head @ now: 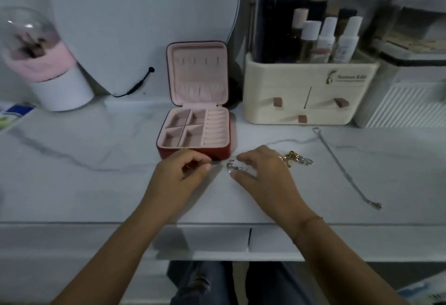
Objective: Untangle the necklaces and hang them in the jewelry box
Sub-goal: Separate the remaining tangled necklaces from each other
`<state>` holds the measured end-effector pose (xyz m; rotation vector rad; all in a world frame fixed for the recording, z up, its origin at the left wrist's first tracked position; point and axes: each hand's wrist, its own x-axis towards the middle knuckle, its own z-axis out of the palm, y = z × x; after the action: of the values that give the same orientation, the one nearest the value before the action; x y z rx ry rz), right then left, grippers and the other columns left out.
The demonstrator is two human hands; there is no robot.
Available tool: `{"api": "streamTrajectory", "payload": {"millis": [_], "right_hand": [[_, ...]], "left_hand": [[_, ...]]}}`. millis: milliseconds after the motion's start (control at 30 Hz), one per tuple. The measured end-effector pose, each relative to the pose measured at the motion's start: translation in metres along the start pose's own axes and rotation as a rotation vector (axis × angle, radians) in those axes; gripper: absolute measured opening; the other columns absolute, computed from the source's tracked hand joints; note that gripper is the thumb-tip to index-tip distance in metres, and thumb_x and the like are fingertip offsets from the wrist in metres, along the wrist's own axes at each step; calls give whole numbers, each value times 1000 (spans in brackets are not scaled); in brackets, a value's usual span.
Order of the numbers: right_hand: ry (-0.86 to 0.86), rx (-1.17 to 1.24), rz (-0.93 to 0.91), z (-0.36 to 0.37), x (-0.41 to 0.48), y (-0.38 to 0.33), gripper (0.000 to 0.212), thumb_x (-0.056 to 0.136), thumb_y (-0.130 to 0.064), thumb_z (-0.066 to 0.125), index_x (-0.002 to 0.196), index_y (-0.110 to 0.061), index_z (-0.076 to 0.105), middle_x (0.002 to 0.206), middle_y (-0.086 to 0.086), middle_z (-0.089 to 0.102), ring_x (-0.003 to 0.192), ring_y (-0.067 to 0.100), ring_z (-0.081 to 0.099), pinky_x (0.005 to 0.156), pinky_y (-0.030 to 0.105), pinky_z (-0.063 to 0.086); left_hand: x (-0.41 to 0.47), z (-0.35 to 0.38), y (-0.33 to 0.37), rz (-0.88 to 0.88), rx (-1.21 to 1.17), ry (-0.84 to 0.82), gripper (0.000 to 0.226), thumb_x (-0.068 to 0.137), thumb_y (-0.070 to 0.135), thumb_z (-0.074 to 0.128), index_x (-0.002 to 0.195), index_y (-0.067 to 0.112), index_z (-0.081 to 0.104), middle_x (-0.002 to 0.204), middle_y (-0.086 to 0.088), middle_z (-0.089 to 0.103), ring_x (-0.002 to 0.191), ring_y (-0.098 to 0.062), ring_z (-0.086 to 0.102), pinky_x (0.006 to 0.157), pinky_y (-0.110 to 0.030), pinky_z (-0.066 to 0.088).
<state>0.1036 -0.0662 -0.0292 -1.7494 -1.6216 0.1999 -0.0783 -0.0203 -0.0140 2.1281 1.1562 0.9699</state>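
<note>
A red jewelry box [218, 154] stands open on the marble tabletop, its pink lid upright with a row of hooks [200, 61]. Just in front of it my left hand [185, 172] has its fingers curled and pinches a thin chain at the fingertips. My right hand [263, 172] hovers beside it with spread, bent fingers over a small silver tangle [233, 166]. A gold and silver tangle of necklaces [298, 158] lies right behind that hand. A separate silver chain [345, 167] lies stretched out on the right.
A cream cosmetics organiser [309, 92] with bottles stands right of the box. A pink and white brush holder [48, 73] under a clear dome sits at the left. A round mirror [135, 27] leans behind. The table's front edge [217, 222] runs above two drawers.
</note>
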Motion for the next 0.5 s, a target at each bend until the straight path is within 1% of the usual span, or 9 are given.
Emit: {"api": "streamTrajectory", "payload": {"millis": [100,200,267,367,433,500], "right_hand": [[-2,-34,-9,13,12,-4,30,78,-31,75,101,-13,70,93,-1,57,89,16,52,85,34,45],[73,-27,-81,17,14,-4,18,75,-23,78,87,-13,70,78,-7,50,75,14,49,76,38,47],[89,-48,-108,19,14,-3,10,75,-18,77,80,-14,69,75,-8,50,72,12,48,72,36,46],[91,-70,-120,19,14,-4,8,77,-16,76,78,-14,69,74,-10,49,70,10,47,69,29,42],[89,-48,-125,13,14,-9,7,78,-17,75,78,-16,68,74,-8,54,69,9,49,68,24,42],[106,53,-88,-3,18,-19,7,79,-19,74,77,-22,67,72,-5,60,65,6,51,62,16,39]], "left_hand": [[1,1,-1,-61,-75,-79,11,86,25,66,90,34,67,89,21,67,86,10,58,70,-1,39],[2,-1,-4,-85,-127,-96,10,86,26,66,92,32,69,88,19,68,84,8,59,70,-2,40],[2,-1,-6,-91,-150,-110,10,86,26,66,94,31,70,88,18,68,84,7,59,70,-3,41],[2,-1,-8,-88,-195,-111,11,85,25,67,93,31,69,89,15,69,84,3,61,71,-5,42],[4,0,-5,-107,-332,-102,16,85,21,66,100,29,68,96,13,70,89,2,63,77,-10,44],[8,6,8,-155,-602,-152,26,87,15,63,112,22,64,108,8,69,102,-1,63,85,-15,45]]}}
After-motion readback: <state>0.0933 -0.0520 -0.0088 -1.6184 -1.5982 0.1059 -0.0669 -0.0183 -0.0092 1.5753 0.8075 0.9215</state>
